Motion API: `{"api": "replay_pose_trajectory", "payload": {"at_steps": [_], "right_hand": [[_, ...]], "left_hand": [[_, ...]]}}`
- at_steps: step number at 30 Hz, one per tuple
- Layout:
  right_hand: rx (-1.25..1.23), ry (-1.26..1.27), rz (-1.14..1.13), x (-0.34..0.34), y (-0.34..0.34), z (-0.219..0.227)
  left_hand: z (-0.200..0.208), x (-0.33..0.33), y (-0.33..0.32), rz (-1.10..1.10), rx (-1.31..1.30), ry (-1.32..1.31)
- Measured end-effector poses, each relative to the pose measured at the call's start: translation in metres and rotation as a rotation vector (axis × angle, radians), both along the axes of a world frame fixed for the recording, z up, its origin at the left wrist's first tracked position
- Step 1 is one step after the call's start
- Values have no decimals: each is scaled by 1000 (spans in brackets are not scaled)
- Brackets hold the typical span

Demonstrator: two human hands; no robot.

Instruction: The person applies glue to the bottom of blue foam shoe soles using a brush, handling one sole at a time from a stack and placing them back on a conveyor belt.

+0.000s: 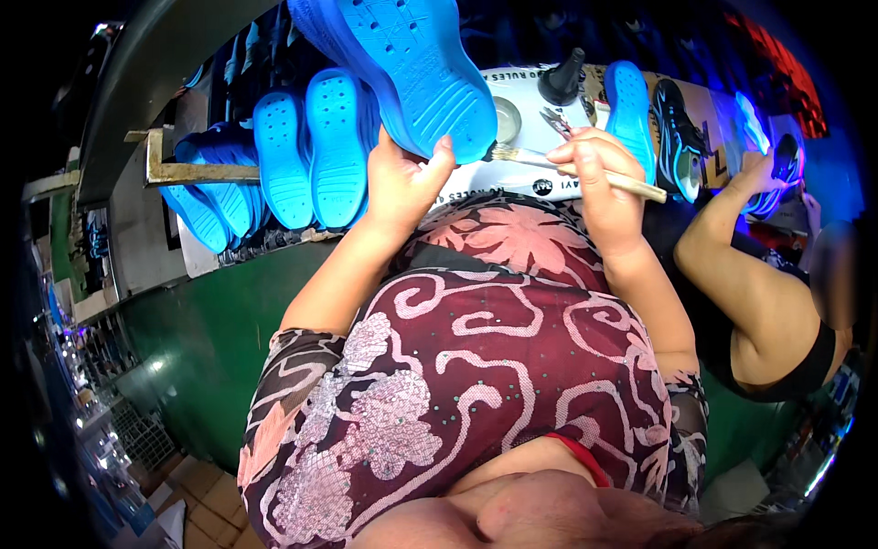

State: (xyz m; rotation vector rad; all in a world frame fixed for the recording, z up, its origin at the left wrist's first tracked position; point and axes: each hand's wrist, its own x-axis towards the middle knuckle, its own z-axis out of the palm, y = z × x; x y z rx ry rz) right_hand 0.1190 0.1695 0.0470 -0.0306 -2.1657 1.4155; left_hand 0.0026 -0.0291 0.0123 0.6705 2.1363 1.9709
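Observation:
A large bright blue shoe sole (434, 82) is held up by its heel end in my left hand (398, 183), thumb pressed on the edge and the rest of the fingers behind it. My right hand (604, 178) grips a brush (640, 188) with a pale wooden handle. Its bristles meet the rim of the sole's heel, or come very near it. Just above my right fingers, a small silvery tipped object (554, 121) shows; I cannot make out what it is. Beyond the brush sits a round grey bowl (506, 119).
Several blue soles (337, 137) stand in a row at left, beside a worn frame bar (206, 174). On the white printed table covering (476, 190) are a dark conical bottle (562, 82), another blue sole (627, 110) and a black shoe (675, 128). A co-worker's arm (754, 178) reaches in at right.

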Motion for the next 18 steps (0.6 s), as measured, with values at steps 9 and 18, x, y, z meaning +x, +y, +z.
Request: {"api": "replay_pose_trajectory", "payload": {"at_steps": [9, 18], "right_hand": [[218, 138, -31, -6, -2, -4], [139, 115, -15, -4, -2, -2]], "left_hand": [[7, 1, 5, -39, 45, 243], [3, 6, 2, -55, 58, 282]]}}
